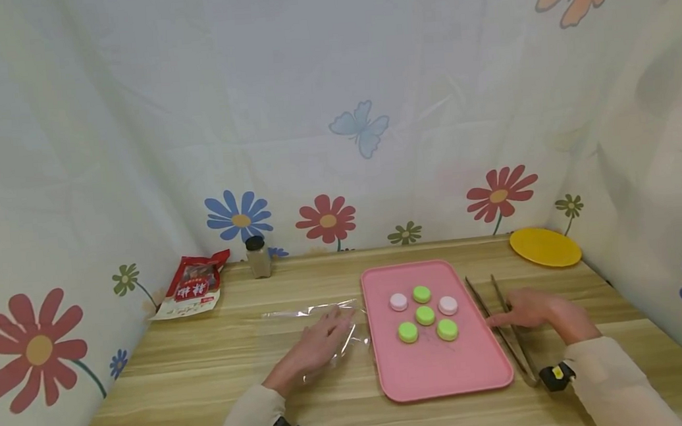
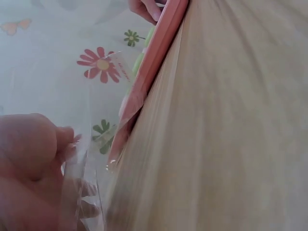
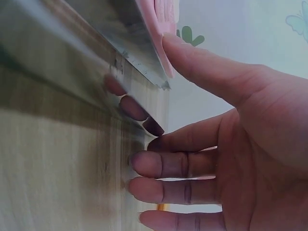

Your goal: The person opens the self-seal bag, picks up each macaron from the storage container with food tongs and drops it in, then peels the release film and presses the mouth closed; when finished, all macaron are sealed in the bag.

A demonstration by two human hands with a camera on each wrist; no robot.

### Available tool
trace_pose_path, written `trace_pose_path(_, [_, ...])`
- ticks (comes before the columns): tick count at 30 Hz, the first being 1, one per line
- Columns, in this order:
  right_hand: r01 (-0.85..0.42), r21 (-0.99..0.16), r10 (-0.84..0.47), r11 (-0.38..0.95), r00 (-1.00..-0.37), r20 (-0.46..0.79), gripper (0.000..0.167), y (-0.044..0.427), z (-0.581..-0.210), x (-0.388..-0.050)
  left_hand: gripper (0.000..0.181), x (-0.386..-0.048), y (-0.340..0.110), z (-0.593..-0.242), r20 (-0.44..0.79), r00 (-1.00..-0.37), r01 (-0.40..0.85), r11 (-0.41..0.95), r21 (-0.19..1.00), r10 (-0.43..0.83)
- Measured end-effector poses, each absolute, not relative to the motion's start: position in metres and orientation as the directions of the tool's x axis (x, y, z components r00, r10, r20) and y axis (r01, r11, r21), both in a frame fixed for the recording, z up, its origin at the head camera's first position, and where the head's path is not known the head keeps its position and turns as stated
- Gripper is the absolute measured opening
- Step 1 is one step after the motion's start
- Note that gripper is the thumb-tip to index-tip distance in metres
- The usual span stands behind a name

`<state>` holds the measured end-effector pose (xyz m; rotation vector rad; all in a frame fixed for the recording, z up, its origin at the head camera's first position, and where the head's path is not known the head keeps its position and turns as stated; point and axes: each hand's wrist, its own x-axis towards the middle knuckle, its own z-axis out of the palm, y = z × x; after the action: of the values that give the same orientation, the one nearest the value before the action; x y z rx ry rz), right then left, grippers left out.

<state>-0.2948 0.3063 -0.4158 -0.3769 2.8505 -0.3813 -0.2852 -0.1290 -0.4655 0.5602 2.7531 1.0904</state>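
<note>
My left hand (image 1: pixel 320 344) pinches the edge of a clear plastic bag (image 1: pixel 278 339) lying left of the pink tray; in the left wrist view the crinkled film (image 2: pixel 82 183) runs between thumb and fingers. On the pink tray (image 1: pixel 435 375) sit several green macarons (image 1: pixel 425 315) and two pale pink ones (image 1: pixel 448 306). Metal tongs (image 1: pixel 520 352) lie along the tray's right side, their arms spread apart. Around them is my right hand (image 1: pixel 532 308), its thumb towards the tray. Seen from the right wrist, the fingers (image 3: pixel 185 164) extend fairly straight beside the outer arm, not closed on it.
A red and white snack packet (image 1: pixel 194 286) stands at the back left, beside a small jar with a black lid (image 1: pixel 257 257). At the back right lies a yellow plate (image 1: pixel 545 247). Flower-printed curtains (image 1: pixel 314 175) enclose the wooden table (image 1: pixel 168 370).
</note>
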Motion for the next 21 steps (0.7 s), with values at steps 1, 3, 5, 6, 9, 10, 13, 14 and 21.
trace_pose_path(1, [-0.222,-0.286,-0.284,0.932,-0.938,-0.198,0.053,0.306,-0.4158,-0.2947,0.052,-0.2854,-0.1301,-0.4657,0.033,-0.926,0.29,0.65,0.702,0.376])
trace_pose_path(3, [-0.223,-0.293,-0.285,0.93,-0.939,-0.192,0.052,0.3054,-0.4159,-0.2947,0.049,-0.2864,-0.1323,-0.4665,0.07,-0.927,0.3,0.614,0.73,0.369])
trace_pose_path(5, [-0.228,-0.305,-0.292,0.925,-0.938,-0.185,0.051,0.3056,-0.4158,-0.2945,0.047,-0.2866,-0.1344,-0.4663,0.098,-0.925,0.313,0.592,0.743,0.366])
trace_pose_path(6, [-0.231,-0.315,-0.298,0.921,-0.937,-0.184,0.051,0.306,-0.4155,-0.2944,0.046,-0.2866,-0.1352,-0.4661,0.112,-0.924,0.322,0.589,0.741,0.365])
trace_pose_path(9, [-0.229,-0.354,-0.308,0.907,-0.933,-0.185,0.047,0.3085,-0.4143,-0.294,0.046,-0.2868,-0.1371,-0.4656,0.141,-0.92,0.349,0.6,0.72,0.366])
trace_pose_path(10, [-0.225,-0.369,-0.31,0.902,-0.932,-0.19,0.045,0.3095,-0.4141,-0.294,0.046,-0.287,-0.1374,-0.4655,0.149,-0.918,0.356,0.6,0.716,0.367])
trace_pose_path(13, [-0.215,-0.397,-0.312,0.892,-0.929,-0.198,0.043,0.3118,-0.4138,-0.2943,0.045,-0.2884,-0.1377,-0.4656,0.18,-0.912,0.382,0.602,0.702,0.369])
trace_pose_path(14, [-0.212,-0.402,-0.311,0.891,-0.93,-0.199,0.043,0.3122,-0.4138,-0.2946,0.044,-0.2889,-0.1378,-0.4656,0.188,-0.91,0.387,0.599,0.701,0.369])
trace_pose_path(21, [-0.106,-0.429,-0.238,0.897,-0.935,-0.265,0.046,0.3102,-0.4143,-0.2934,0.045,-0.2905,-0.1389,-0.4642,0.224,-0.906,0.407,0.596,0.692,0.359])
